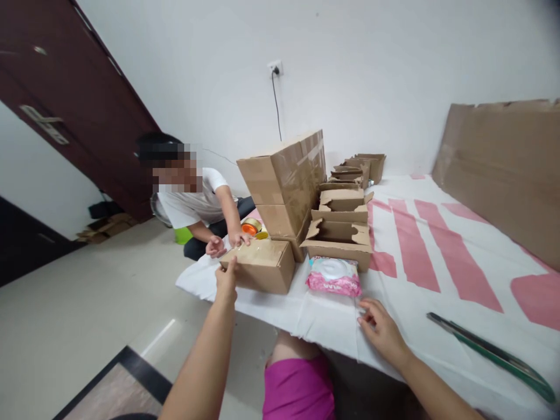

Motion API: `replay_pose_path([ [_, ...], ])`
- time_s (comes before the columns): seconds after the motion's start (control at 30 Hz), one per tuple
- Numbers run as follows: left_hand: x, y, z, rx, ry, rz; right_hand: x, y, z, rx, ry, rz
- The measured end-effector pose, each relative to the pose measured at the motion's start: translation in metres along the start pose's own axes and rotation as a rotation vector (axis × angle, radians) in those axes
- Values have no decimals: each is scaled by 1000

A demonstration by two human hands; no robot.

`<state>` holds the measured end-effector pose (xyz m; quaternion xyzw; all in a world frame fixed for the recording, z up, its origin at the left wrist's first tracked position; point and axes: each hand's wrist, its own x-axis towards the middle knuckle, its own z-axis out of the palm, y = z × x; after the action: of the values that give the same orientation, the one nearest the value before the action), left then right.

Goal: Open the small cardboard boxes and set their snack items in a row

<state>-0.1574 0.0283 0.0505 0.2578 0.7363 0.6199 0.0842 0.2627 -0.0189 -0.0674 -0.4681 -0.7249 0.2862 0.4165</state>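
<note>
My left hand (227,281) is at the near left corner of a closed cardboard box (265,273), its fingers gripping the edge. Clear tape shows on the box's top, where a co-worker's hand (240,238) also rests. The co-worker's other hand (214,247) is by the box's far left side. Loosely curled and holding nothing, my right hand (380,326) hovers at the table's front edge. Closest to it lies a pink pack of wet wipes (334,277). An open cardboard box (339,236) stands just behind the pack.
Taped boxes (284,181) are stacked behind the closed one, beside a row of several open boxes (343,198). Rolls of tape (251,226) lie near the co-worker (192,198). A green utility knife (490,353) is at right on the cloth-covered table (402,297). A large cardboard sheet (503,175) leans behind.
</note>
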Motion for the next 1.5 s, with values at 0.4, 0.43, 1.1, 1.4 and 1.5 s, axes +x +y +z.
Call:
replay_pose_path([
  [0.4,-17,-9,-35,-137,-52,-176,3,-15,-7,40,-57,24],
  [0.43,-24,-8,-41,-133,-57,-181,3,-18,-8,45,-64,26],
  [1.1,-236,21,9,-138,-1130,214,-89,-34,-118,-86,204,89],
  [1.4,-248,-13,51,-110,-1125,298,-89,17,-189,-494,344,169],
  [1.5,-248,-30,59,-153,-1195,222,-84,41,-200,-700,327,157],
])
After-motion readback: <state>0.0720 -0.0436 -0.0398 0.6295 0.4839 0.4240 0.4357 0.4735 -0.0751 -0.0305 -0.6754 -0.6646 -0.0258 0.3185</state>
